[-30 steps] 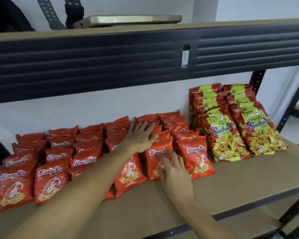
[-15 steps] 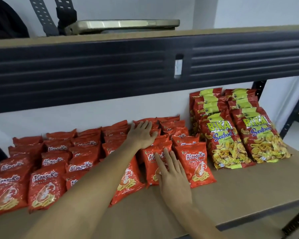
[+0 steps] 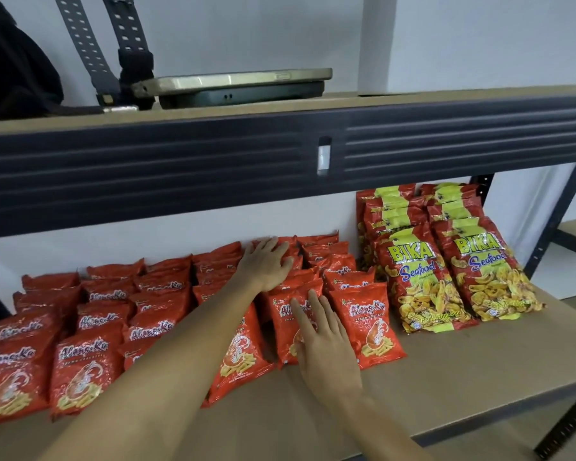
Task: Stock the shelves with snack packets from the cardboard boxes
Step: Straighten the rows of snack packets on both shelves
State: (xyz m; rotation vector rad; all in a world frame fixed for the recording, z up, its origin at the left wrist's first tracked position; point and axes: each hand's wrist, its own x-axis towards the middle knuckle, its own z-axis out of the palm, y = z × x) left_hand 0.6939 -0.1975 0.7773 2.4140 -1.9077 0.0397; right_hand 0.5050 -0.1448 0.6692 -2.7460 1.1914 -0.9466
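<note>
left hand [image 3: 267, 265] flat, fingers spread, on rear red packets [image 3: 167, 314]; right hand [image 3: 326, 344] flat, fingers spread, on front packet [image 3: 288, 324]; bare shelf board [image 3: 479, 371] along front edge.

Small glossy red foil snack packets [image 3: 368, 319]: white script lettering, orange prawn and yellow sticks printed, under and left of both flat palms. Larger red plastic snack bags [image 3: 426, 281], right of the hands: lime-yellow band, yellow and blue lettering, yellow crackers pictured. Tan fibreboard shelf [image 3: 463, 377]; ribbed black metal beam [image 3: 180, 171] above.
</note>
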